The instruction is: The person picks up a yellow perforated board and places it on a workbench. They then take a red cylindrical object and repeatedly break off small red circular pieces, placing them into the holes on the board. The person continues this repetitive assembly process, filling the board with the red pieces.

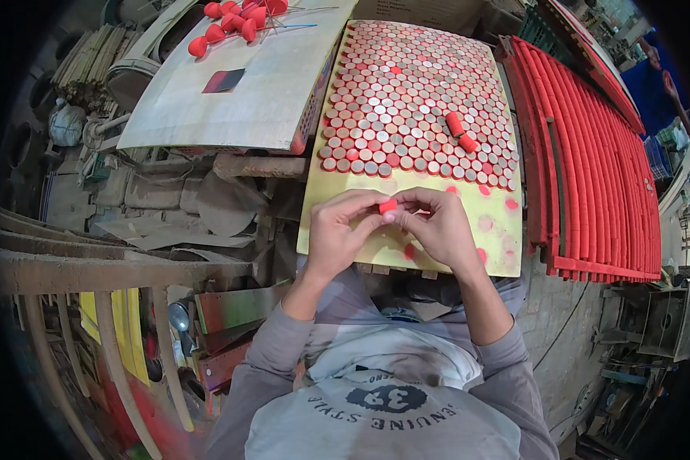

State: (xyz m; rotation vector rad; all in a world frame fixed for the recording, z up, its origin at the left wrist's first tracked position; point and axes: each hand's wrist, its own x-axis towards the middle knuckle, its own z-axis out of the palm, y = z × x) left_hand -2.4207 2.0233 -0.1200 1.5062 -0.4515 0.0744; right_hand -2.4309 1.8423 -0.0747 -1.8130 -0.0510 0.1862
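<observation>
Over yellow board, both hands pinch small red cylinder.

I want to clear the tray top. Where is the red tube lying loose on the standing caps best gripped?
Grip the loose red tube across its middle, coming from above. It lies on its side atop the upright caps, so its round flanks are exposed while the ends sit close to another red piece.

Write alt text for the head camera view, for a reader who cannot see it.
Seen from above, a person's left hand and right hand together pinch a small red cylinder over a yellow board. Farther up the board stand packed rows of upright tubes, two red cylinders lying on them; long red tubes lie stacked at right.
</observation>
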